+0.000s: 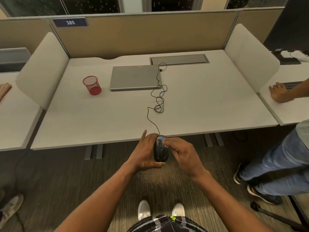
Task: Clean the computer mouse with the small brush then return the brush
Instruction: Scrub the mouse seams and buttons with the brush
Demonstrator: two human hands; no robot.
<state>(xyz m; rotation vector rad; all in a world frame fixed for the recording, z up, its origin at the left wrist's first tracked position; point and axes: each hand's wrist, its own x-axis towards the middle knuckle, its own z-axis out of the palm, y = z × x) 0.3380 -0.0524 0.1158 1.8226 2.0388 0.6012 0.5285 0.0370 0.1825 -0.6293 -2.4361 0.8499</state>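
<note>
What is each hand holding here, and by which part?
Left hand cradles the mouse by its left side and rear, off the desk. Right hand pinches the brush near its front; the handle is mostly hidden.

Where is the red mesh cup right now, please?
In the head view, the red mesh cup stands on the desk's far left, just left of the closed laptop.

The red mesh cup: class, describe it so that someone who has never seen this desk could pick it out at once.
Start at the wide pale desk under the partition sign reading 385. A closed grey laptop lies near the desk's far edge; just left of it stands the red mesh cup. It is the only red thing on the desk, upright and see-through.
</note>
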